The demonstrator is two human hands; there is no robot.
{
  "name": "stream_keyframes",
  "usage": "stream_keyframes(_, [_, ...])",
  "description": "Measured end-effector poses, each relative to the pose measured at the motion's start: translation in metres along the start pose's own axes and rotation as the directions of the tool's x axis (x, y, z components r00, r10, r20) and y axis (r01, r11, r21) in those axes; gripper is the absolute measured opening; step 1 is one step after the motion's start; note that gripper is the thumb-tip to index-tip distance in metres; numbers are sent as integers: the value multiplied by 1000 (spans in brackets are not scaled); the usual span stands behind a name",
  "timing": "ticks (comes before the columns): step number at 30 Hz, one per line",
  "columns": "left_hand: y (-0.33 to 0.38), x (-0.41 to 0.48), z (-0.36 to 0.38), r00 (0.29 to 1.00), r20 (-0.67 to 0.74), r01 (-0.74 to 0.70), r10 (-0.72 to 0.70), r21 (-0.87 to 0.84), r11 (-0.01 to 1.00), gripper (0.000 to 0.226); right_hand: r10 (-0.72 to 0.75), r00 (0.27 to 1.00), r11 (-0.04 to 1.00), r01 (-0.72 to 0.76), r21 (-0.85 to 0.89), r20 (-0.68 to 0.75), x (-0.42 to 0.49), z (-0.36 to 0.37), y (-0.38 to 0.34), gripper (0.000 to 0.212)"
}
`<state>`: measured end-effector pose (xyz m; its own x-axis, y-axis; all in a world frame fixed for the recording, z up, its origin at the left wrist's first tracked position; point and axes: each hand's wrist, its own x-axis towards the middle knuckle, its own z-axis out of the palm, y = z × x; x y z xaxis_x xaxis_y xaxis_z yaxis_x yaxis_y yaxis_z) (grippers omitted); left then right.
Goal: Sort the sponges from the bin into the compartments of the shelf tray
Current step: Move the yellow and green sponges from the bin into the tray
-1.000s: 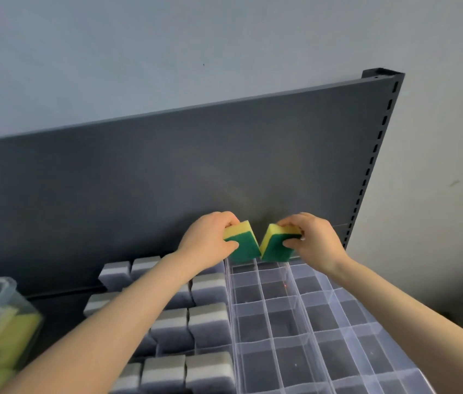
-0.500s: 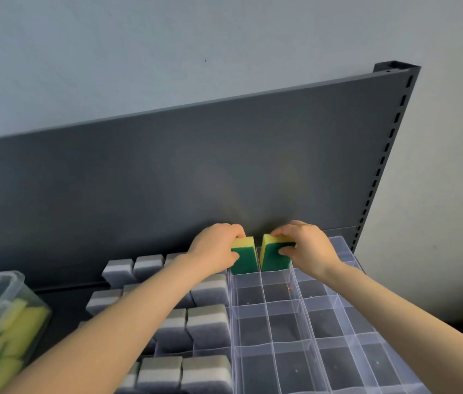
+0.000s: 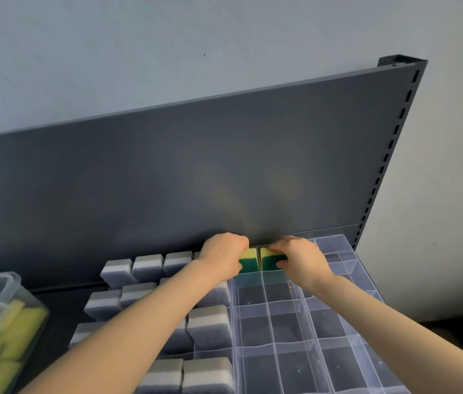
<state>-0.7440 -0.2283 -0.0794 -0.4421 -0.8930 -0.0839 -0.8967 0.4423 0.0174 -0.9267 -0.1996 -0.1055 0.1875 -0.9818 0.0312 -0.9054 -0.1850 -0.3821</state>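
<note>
2 sponges @ tray rear edge

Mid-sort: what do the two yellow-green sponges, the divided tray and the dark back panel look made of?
Left sponge and right sponge: likely soft foam, matte yellow layer on a darker green, probably scouring, layer.
Tray: clear glossy plastic; the surface beneath shows through its dividers.
Back panel: probably painted sheet metal, smooth dark grey, faintly reflecting the sponges.
</note>
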Motion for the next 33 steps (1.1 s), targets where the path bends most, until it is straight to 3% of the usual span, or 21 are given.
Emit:
stream_keyframes(12, [2, -11, -10, 998, -58, 30, -32, -29, 999, 49, -37, 999, 999, 37, 5, -17, -4, -12, 1, 48])
stream_keyframes(21, [-10, -55, -40, 958, -209, 174, -197, -123, 977, 46, -141, 983, 985, 151, 78, -121, -14, -42, -6, 47])
stream_keyframes(33, [-60, -163, -67, 907, -298, 255, -297, -171, 952, 44, -259, 952, 957, 276, 93, -163, -50, -40, -115, 43])
